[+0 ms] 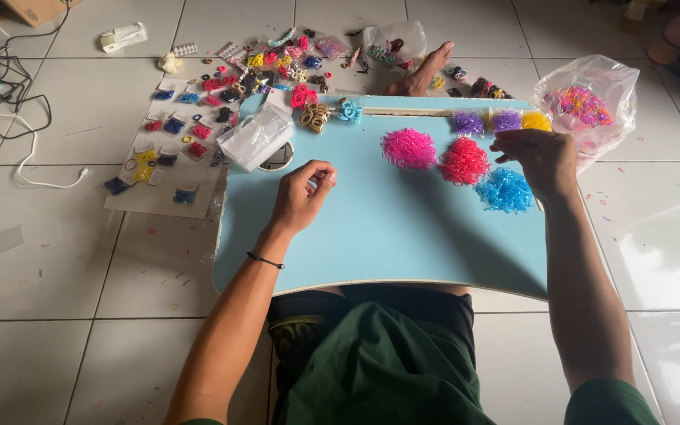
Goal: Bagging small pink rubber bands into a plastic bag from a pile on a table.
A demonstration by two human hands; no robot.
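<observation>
Left hand: the left hand [302, 194] hovers over the bare left-middle part of the light blue lap-desk surface [371, 236], fingers curled in with thumb and fingertips pinched together. If there's anything in that pinch it's too tiny to make out, so can't tell.
Left wrist: thin black cord bracelet [265, 260] around it.
Right hand: the right hand [539, 160] is over on the right side of the surface, fingers bent down and loosely closed, sitting right above the fluffy blue pile of tiny rubber bands [504, 190] and just beside the red pile of tiny rubber bands [463, 161]. Whether it actually has any bands gripped, can't tell.
Other piles: a hot pink pile of tiny rubber bands [408, 148] sits left of the red one; along the far edge there are two small purple piles [487, 122] and a small yellow pile [536, 121].
Far left of surface: a clear crumpled plastic bag [257, 135] lies over a round cup hole, with some tan rings [315, 116] and a light blue ring cluster [349, 110] near the far edge.
Right of surface: a clear plastic bag full of mixed-colour bands [585, 104] on the white tiled floor [57, 260], just beside the surface.
Left on the floor: a sheet of white card with small packets of coloured bands [165, 149], plus a loose scatter of colourful hair ties [269, 67] beyond it.
Far left corner: black and white cables [5, 94].
Beyond the surface: a bare foot [423, 72] rests on the floor.
</observation>
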